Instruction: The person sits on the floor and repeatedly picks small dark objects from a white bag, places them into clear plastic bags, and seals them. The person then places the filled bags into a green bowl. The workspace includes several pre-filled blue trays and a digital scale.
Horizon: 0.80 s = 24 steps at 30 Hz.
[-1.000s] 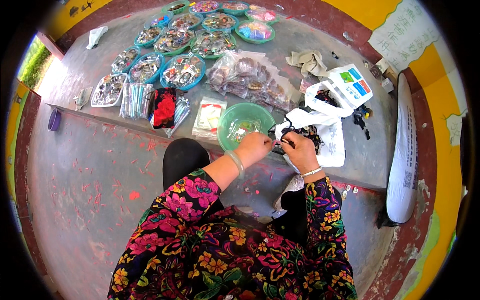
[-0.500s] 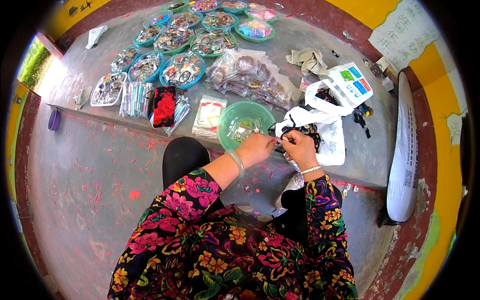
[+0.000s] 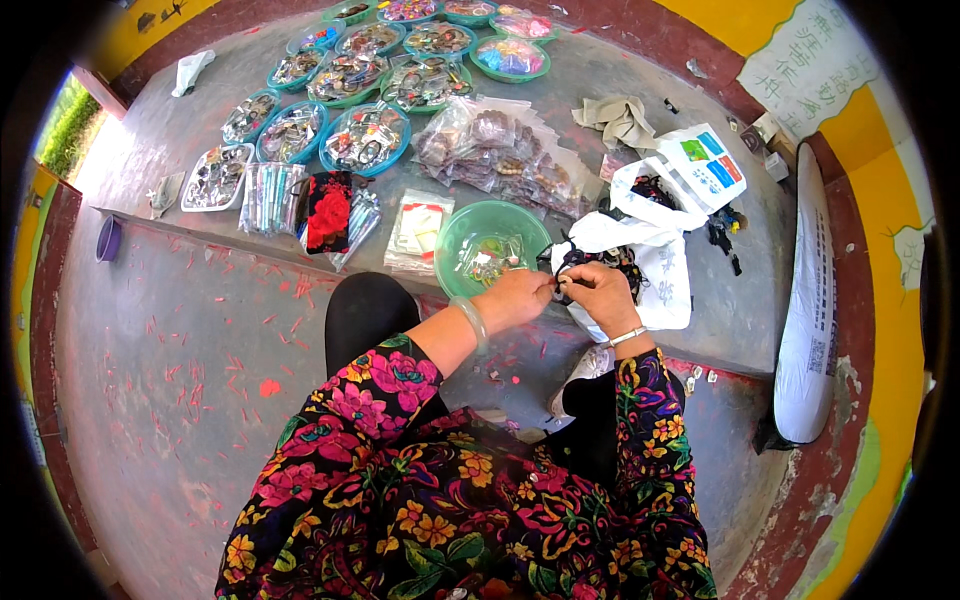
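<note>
My left hand (image 3: pixel 516 296) and my right hand (image 3: pixel 601 294) meet in front of me, both pinching a small dark item (image 3: pixel 563 283) whose kind I cannot make out. A pale bangle sits on my left wrist and a thin bracelet on my right. Just beyond my left hand stands a green bowl (image 3: pixel 450 243) holding small trinkets. Behind my right hand lies an open white plastic bag (image 3: pixel 655 268) with dark pieces inside.
Several blue and green bowls of trinkets (image 3: pixel 362 138) line the raised concrete ledge (image 3: pixel 740 300). Clear packets (image 3: pixel 500 150), a red-and-black pouch (image 3: pixel 328 208) and a white tray (image 3: pixel 213 177) lie there too. A white sack (image 3: pixel 806 330) stands at right, a purple cup (image 3: pixel 108 240) at left.
My hands stay together at the same spot, with only small finger movements on the dark item. Nothing else has shifted.
</note>
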Motion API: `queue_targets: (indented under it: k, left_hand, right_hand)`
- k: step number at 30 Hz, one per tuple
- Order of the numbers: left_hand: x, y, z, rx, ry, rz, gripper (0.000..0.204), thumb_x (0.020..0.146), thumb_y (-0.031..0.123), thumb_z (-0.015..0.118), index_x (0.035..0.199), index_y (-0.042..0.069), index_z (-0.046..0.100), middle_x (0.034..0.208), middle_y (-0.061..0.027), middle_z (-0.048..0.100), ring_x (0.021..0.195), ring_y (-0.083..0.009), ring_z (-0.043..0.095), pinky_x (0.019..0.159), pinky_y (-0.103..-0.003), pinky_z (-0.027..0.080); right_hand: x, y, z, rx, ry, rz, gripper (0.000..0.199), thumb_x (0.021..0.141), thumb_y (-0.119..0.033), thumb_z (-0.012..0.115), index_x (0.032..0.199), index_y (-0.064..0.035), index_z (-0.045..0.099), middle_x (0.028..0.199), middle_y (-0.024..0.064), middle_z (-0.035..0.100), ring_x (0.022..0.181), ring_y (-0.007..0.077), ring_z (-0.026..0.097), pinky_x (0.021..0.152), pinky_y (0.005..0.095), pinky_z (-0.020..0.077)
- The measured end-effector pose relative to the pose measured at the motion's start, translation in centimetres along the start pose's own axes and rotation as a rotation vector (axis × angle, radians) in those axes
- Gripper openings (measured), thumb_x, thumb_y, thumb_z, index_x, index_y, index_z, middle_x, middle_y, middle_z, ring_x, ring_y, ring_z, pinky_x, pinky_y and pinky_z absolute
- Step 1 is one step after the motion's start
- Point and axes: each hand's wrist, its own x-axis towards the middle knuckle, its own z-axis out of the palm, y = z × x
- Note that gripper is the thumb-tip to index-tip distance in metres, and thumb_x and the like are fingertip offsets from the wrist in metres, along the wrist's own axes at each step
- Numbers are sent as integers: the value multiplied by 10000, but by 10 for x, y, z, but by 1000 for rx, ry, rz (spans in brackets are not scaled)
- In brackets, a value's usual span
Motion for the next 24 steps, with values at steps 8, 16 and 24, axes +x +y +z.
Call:
queue_targets:
  k: [8,16,24]
  left_hand:
    - [5,-20,16,-336,-18,-79,241,851,158,438,940,-1,596,735,-106,616,659,-180,591,626,-300,482]
    - [0,-4,4,-606,-114,-268,251,859,134,410,973,-17,576,848,-94,606,726,-179,586,655,-299,514]
    - [1,-4,1,-839,-208,-353,292,864,133,402,1073,-17,539,933,-104,592,821,-192,603,730,-312,514]
  right_hand:
    - [0,-1,-4,-290,61,-156,157,667,-183,690,788,-83,684,1154,164,508,1057,300,482,890,344,383]
    - [2,13,-8,-303,-91,-217,170,711,-195,654,842,-91,684,1155,141,523,1121,311,448,936,350,363]
    - [2,3,-12,-177,-8,-74,136,665,-192,682,771,-109,700,1113,104,559,1123,295,459,934,329,366]
